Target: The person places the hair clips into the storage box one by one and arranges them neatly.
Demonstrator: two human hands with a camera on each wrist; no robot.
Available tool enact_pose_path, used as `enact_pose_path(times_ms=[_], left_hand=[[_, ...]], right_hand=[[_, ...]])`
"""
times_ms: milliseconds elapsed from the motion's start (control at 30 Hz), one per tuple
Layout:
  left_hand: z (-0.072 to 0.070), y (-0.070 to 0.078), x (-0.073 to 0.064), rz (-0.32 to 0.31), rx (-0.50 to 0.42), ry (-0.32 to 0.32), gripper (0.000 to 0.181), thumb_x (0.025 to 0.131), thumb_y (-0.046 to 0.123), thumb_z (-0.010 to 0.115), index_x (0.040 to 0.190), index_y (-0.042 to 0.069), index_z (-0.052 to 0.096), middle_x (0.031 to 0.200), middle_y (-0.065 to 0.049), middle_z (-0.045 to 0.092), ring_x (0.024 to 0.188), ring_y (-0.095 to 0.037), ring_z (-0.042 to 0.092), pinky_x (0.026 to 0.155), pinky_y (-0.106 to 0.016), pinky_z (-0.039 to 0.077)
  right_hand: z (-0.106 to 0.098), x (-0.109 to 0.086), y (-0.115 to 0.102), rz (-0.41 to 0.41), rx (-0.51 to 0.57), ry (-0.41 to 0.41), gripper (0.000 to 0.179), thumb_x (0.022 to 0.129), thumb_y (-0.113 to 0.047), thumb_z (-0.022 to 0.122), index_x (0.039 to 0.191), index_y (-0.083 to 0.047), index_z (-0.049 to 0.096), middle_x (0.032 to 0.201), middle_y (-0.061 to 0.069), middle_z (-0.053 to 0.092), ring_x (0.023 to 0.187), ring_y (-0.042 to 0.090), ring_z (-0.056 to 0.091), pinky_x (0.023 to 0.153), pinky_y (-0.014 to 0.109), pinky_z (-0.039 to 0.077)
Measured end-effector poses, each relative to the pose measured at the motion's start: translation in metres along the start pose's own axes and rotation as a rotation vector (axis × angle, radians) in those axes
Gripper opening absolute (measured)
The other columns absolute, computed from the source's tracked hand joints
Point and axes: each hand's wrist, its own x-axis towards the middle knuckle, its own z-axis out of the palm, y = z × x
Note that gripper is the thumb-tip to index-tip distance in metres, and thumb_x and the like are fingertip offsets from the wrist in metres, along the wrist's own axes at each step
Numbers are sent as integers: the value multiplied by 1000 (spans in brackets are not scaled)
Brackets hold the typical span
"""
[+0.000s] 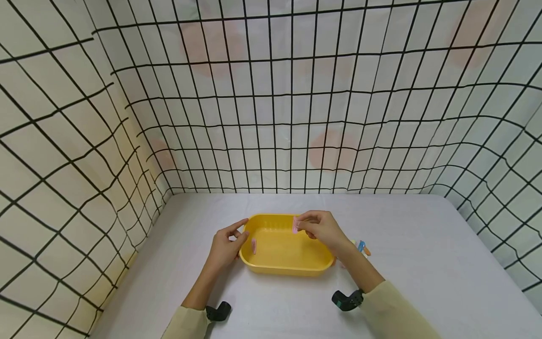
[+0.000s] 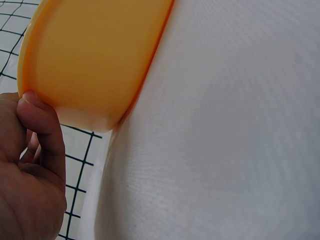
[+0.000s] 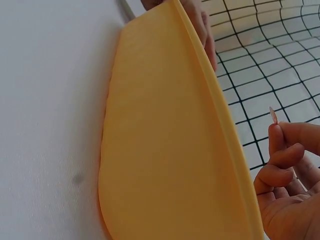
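Observation:
A yellow plastic tub (image 1: 288,271) stands on the white table. My left hand (image 1: 225,245) grips its left rim, the thumb (image 2: 39,112) against the outer wall. Over the tub's back right part, my right hand (image 1: 320,229) pinches a small flat pink piece (image 1: 295,225) between thumb and fingertips. In the right wrist view the pink piece (image 3: 273,115) shows edge-on, above the tub's rim; its exact kind is unclear. A similar pink piece (image 1: 254,246) lies inside the tub by the left wall.
Several small colored pieces (image 1: 362,246), among them blue and orange ones, lie right of the tub, partly hidden by my right forearm. A black grid net (image 1: 292,122) over white sheeting surrounds the table (image 1: 406,263) at back and sides.

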Motion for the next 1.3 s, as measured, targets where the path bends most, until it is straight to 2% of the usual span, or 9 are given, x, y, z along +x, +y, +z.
enact_pose_path(times_ms=[133,333,567,800,1000,1167,1300], left_hand=[[0,0,0,-1,3,-1,41,96,25,72,137,29,68,84,-8,60,40,-16,48,41,-22,48],[1,0,0,-8,8,2,41,96,26,72,137,29,68,85,-8,60,40,-17,49,42,-23,48],[3,1,1,-6,6,-6,41,96,25,72,137,29,68,84,-8,60,40,-16,48,41,-23,48],[2,0,1,-22,14,6,42,96,27,73,137,31,67,85,-7,60,41,-17,48,42,-23,48],[2,-2,1,-38,4,8,42,96,27,73,137,31,67,86,-8,59,41,-17,49,43,-23,49],[1,-2,1,-40,0,15,42,95,26,73,137,29,68,86,-7,59,41,-16,48,41,-23,48],[1,-1,0,-30,4,12,43,95,25,73,138,28,67,85,-7,59,40,-16,48,41,-22,47]], right_hand=[[9,8,4,-1,32,-9,24,96,-16,73,113,1,75,87,1,74,63,14,46,59,23,40],[23,16,9,-7,52,-5,18,93,-12,75,104,2,74,82,2,73,59,13,43,57,23,37],[38,19,12,36,-17,32,17,93,-15,76,104,-3,77,81,6,70,60,14,46,59,23,40],[52,26,15,69,7,15,17,90,-14,78,103,-3,77,85,5,76,56,13,45,56,22,38],[61,29,19,49,-8,33,15,87,-10,80,100,-2,78,79,4,76,51,10,43,51,21,36],[68,30,16,56,-14,27,15,89,-9,79,101,0,78,83,8,77,51,10,43,52,21,37],[72,34,16,59,-53,28,12,90,-10,78,99,-3,79,84,6,77,54,11,47,53,20,40]])
